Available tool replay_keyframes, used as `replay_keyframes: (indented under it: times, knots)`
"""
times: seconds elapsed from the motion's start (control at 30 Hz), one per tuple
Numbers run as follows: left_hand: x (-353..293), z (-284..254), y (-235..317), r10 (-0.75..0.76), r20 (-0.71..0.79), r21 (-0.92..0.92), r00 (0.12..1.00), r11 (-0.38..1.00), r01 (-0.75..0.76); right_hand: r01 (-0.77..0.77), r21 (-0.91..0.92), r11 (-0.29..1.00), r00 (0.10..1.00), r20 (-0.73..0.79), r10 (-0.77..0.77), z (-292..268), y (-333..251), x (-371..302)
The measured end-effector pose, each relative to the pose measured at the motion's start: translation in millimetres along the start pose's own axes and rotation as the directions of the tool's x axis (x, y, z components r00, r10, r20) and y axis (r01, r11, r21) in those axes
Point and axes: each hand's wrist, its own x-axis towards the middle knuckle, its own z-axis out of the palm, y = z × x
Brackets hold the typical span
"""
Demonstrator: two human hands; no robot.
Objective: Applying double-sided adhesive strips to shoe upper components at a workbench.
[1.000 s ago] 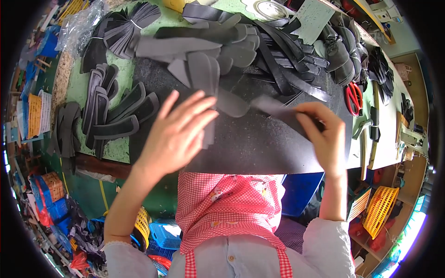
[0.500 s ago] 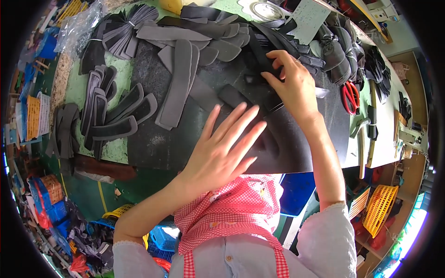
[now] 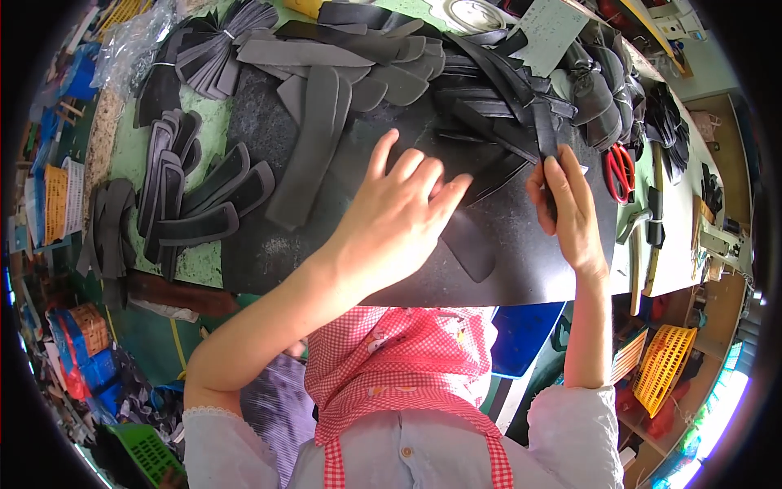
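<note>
My right hand [image 3: 572, 208] grips a narrow black strip [image 3: 544, 129] that stands up past its fingertips at the right of the black work mat [image 3: 269, 265]. My left hand [image 3: 399, 216] is over the middle of the mat, its fingers curled and the little finger raised. From beneath it a dark, round-ended piece [image 3: 472, 254] shows; what the fingertips pinch is hidden. Between the hands lies a loose heap of black strips [image 3: 481, 106]. Long grey strips [image 3: 309, 155] rest on the mat to the left of my left hand.
Edged curved pieces [image 3: 199, 224] lie at the left, with a tied fan-shaped bundle [image 3: 218, 57] behind them. Red-handled scissors [image 3: 621, 173], a hammer [image 3: 635, 253] and tied bundles [image 3: 599, 110] stand at the right. Purple striped cloth [image 3: 281, 407] shows below the table.
My right hand has moved right and nearer, and now holds a black strip. My left hand's spread fingers have curled, and it has shifted slightly right. Striped cloth has appeared at lower left.
</note>
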Motion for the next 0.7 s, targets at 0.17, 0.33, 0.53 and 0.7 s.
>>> replay_keyframes:
  times: [0.17,0.33,0.53,0.7]
  knots:
    - [-1.9,-15.9,-3.2,0.077,-0.125,-0.114,0.989,0.989,-0.091,0.114,0.098,0.989,0.994,-0.014,-0.113,4.8,28.0,-1.6]
    - [-67.5,-22.2,29.7,-0.101,-0.028,-0.097,0.995,0.991,0.098,-0.034,0.074,0.997,0.997,-0.069,0.039,-0.2,8.0,-22.1]
    - [-122.0,-27.2,52.4,-0.222,0.010,-0.124,0.975,0.967,0.221,-0.139,0.165,0.976,0.977,0.183,0.109,18.5,-6.4,-42.4]
    - [-123.5,-17.9,49.6,-0.214,0.048,-0.056,0.976,0.975,0.216,0.043,0.013,0.999,0.925,0.378,-0.045,72.6,-26.6,-42.9]
